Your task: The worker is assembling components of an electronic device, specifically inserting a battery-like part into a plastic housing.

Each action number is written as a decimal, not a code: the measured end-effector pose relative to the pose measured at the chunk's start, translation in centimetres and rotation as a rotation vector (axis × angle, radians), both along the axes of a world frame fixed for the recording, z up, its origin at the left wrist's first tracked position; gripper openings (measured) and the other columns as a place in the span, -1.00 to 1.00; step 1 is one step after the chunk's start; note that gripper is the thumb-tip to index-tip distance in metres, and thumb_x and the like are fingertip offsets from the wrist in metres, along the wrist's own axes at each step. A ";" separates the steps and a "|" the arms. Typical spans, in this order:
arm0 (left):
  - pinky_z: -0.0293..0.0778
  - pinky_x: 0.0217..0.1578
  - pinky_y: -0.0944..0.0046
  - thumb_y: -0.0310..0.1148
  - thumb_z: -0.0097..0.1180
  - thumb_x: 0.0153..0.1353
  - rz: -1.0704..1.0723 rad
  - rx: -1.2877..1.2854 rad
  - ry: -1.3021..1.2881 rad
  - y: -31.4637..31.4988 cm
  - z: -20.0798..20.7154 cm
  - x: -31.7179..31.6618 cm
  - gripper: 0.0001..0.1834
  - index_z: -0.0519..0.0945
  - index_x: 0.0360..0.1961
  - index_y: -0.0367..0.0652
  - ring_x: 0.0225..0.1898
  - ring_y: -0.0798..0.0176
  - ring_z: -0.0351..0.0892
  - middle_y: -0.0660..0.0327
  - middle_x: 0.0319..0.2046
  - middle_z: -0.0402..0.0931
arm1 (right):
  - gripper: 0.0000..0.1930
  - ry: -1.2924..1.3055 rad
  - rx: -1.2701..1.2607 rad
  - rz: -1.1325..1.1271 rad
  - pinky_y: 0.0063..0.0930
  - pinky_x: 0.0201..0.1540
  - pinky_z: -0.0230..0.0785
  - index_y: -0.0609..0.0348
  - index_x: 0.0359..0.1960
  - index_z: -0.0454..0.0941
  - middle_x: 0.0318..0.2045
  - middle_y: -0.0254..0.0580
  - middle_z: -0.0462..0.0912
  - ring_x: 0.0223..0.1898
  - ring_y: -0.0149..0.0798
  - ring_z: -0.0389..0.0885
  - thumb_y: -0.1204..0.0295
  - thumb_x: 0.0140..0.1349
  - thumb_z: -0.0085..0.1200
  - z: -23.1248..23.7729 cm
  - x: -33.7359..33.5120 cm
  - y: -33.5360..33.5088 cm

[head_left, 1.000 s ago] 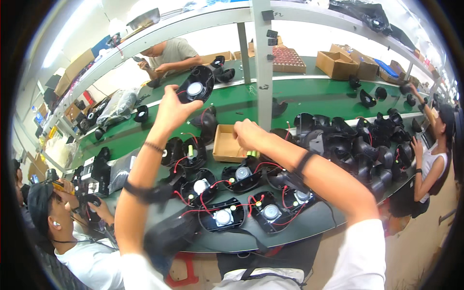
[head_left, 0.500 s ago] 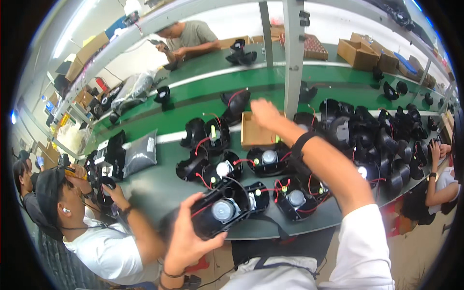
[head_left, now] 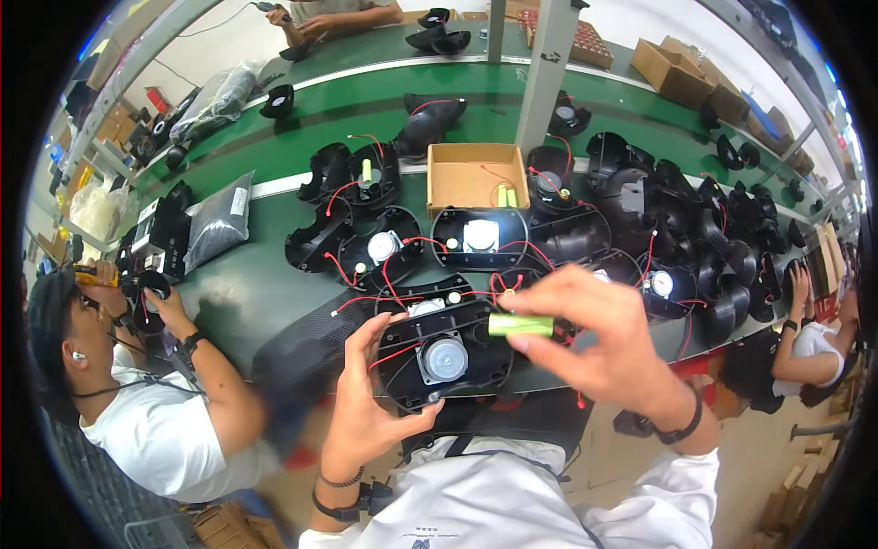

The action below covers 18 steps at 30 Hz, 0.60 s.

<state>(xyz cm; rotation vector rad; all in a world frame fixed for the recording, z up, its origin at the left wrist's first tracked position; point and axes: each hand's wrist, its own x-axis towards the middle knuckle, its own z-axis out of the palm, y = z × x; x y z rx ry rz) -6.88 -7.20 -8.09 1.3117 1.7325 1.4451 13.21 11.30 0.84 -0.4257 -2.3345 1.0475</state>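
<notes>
Right hand (head_left: 604,340) is out of the cardboard box (head_left: 462,178) now, pinching a green cell (head_left: 523,325); so both parts are in hand; left hand (head_left: 369,412) clamps a black speaker housing (head_left: 482,361); hands apart; cell sits box's near side, slightly right; long axis left-right, left end toward housing.

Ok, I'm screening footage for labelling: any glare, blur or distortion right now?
In the head view, the speaker just below the cardboard box glares white; in the head view, the right grip looks slightly blurred; in the head view, the table's near edge bows and the corners go black.
</notes>
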 end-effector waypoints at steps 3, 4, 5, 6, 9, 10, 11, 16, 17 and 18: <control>0.34 0.36 0.08 -0.48 0.56 -0.21 -0.083 0.024 -0.151 0.6 -0.4 0.0 0.13 0.16 0.41 -0.31 0.34 0.07 0.38 -0.04 0.32 0.33 | -0.77 0.042 -0.177 -0.025 -0.38 -0.14 0.57 0.21 -0.11 0.74 -0.26 -0.12 0.70 -0.16 -0.22 0.71 0.59 0.17 0.32 -2.2 1.7 -0.9; 0.35 0.34 0.10 -0.36 0.58 -0.22 -0.120 0.088 -0.236 1.1 -0.8 -0.2 0.12 0.20 0.39 -0.32 0.31 0.06 0.41 -0.03 0.25 0.40 | -0.77 0.101 -0.261 -0.003 -0.39 -0.11 0.57 0.21 -0.12 0.75 -0.25 -0.13 0.70 -0.13 -0.22 0.71 0.59 0.16 0.33 -3.2 2.1 -0.9; 0.37 0.32 0.12 -0.24 0.59 -0.23 -0.156 0.152 -0.321 1.5 -1.4 -0.1 0.12 0.25 0.37 -0.32 0.29 0.06 0.45 -0.02 0.17 0.46 | -0.77 0.096 -0.266 -0.007 -0.39 -0.11 0.57 0.21 -0.12 0.75 -0.25 -0.13 0.70 -0.13 -0.22 0.71 0.59 0.16 0.33 -3.9 2.5 -1.2; 0.46 0.27 0.04 0.00 0.62 -0.22 -0.141 0.151 -0.613 1.8 -2.3 0.8 0.18 0.27 0.36 -0.36 0.29 -0.05 0.47 -0.01 0.13 0.50 | -0.76 0.142 -0.268 0.011 -0.39 -0.09 0.56 0.20 -0.11 0.75 -0.23 -0.14 0.71 -0.12 -0.23 0.71 0.60 0.15 0.34 -4.5 2.6 -1.4; 0.52 0.21 -0.24 0.34 0.15 0.21 -0.258 0.100 -1.057 1.8 -2.9 3.0 0.07 0.16 0.48 -0.26 0.28 -0.27 0.46 -0.13 0.33 0.35 | -0.74 0.180 -0.201 0.060 -0.42 -0.13 0.58 0.22 -0.13 0.76 -0.19 -0.10 0.75 -0.15 -0.27 0.72 0.63 0.11 0.36 -4.8 2.9 -2.4; 0.54 0.21 -0.20 0.32 -0.09 0.37 -0.219 0.152 -1.340 2.0 -2.9 4.0 -0.05 0.19 0.46 -0.29 0.31 -0.24 0.44 -0.23 0.26 0.42 | -0.73 0.185 -0.210 0.061 -0.44 -0.18 0.60 0.23 -0.13 0.76 -0.19 -0.11 0.75 -0.18 -0.29 0.73 0.64 0.10 0.38 -4.6 2.8 -3.0; 0.55 0.19 -0.21 0.29 -0.30 0.46 -0.279 0.187 -1.443 2.1 -3.2 4.2 -0.13 0.20 0.46 -0.27 0.27 -0.26 0.47 -0.27 0.23 0.44 | -0.72 0.189 -0.219 0.061 -0.45 -0.24 0.62 0.23 -0.13 0.76 -0.20 -0.11 0.75 -0.22 -0.31 0.73 0.65 0.08 0.39 -4.4 2.6 -3.7; 0.62 0.11 -0.13 0.27 -0.33 0.48 -0.272 0.037 -1.424 2.9 -2.6 3.6 -0.17 0.33 0.38 -0.30 0.13 -0.20 0.61 -0.19 0.13 0.55 | -0.74 0.140 0.075 0.168 -0.48 -0.25 0.66 0.26 -0.20 0.74 -0.15 -0.12 0.73 -0.30 -0.22 0.75 0.66 0.03 0.39 -4.1 2.3 -4.0; 0.66 0.05 -0.11 0.27 -0.32 0.47 -0.221 -0.045 -1.373 3.0 -2.3 3.5 -0.17 0.35 0.37 -0.29 0.08 -0.21 0.65 -0.16 0.12 0.56 | -0.74 0.135 0.071 0.177 -0.48 -0.25 0.66 0.26 -0.20 0.74 -0.15 -0.12 0.73 -0.30 -0.22 0.75 0.66 0.03 0.39 -3.7 2.3 -4.0; 0.67 0.04 -0.05 0.22 -0.32 0.48 -0.174 -0.060 -1.395 3.1 -2.0 3.4 -0.21 0.42 0.30 -0.33 0.01 -0.12 0.70 -0.12 0.02 0.63 | -0.75 0.093 0.105 0.193 -0.46 -0.25 0.65 0.26 -0.20 0.73 -0.16 -0.13 0.72 -0.31 -0.21 0.74 0.66 0.02 0.38 -3.4 2.3 -4.0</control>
